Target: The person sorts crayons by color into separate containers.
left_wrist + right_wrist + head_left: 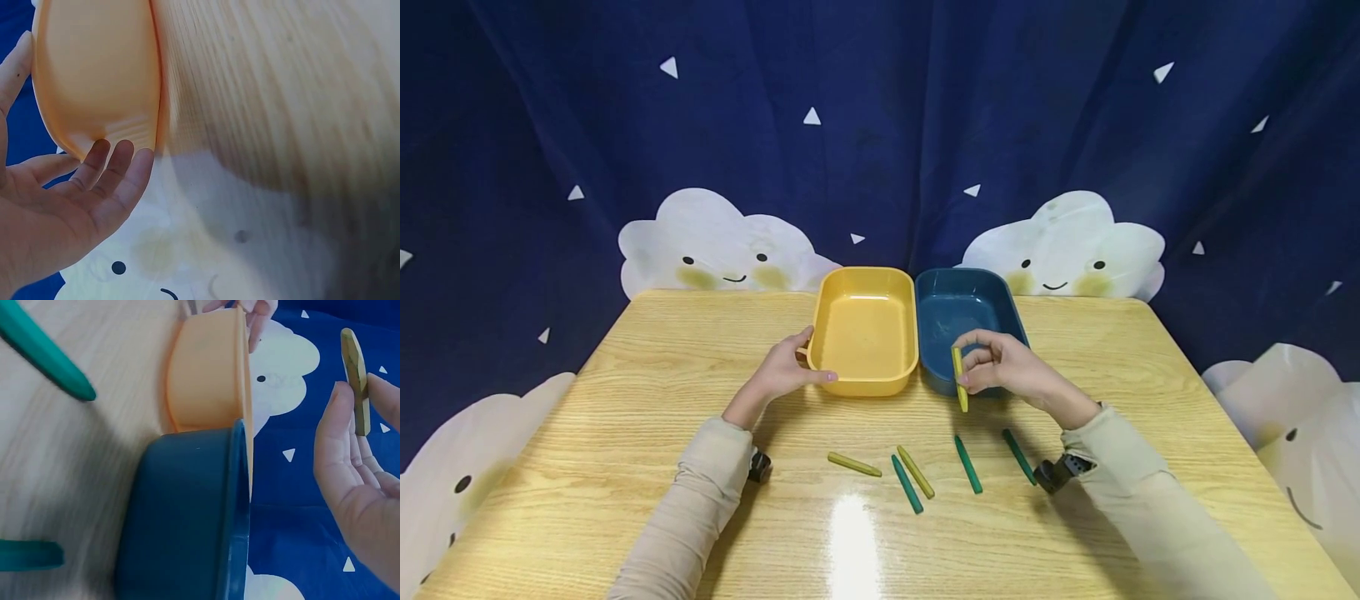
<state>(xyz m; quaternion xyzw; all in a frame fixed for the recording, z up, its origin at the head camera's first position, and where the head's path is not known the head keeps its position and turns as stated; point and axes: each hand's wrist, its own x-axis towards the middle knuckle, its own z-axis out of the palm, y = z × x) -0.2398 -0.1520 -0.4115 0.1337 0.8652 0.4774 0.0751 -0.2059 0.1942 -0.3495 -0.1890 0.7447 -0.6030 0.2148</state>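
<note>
My right hand [1011, 367] pinches a yellow crayon [960, 379] between thumb and fingertips. The right wrist view shows this crayon [355, 375] upright, raised beside the blue bin [181, 512]. My left hand [786, 367] rests at the near left corner of the yellow bin [863, 388], its thumb along the front rim. In the left wrist view its fingers [122, 165] are spread and slightly bent by the bin's outer wall [100, 69]. In the head view the blue bin [928, 371] stands right of the yellow one, behind my right hand.
On the wooden table [662, 358], in front of the bins, lie two yellow crayons [854, 464] [916, 472] and three green crayons [907, 484] [968, 463] [1018, 457]. A dark blue curtain [880, 150] with white clouds hangs behind the table.
</note>
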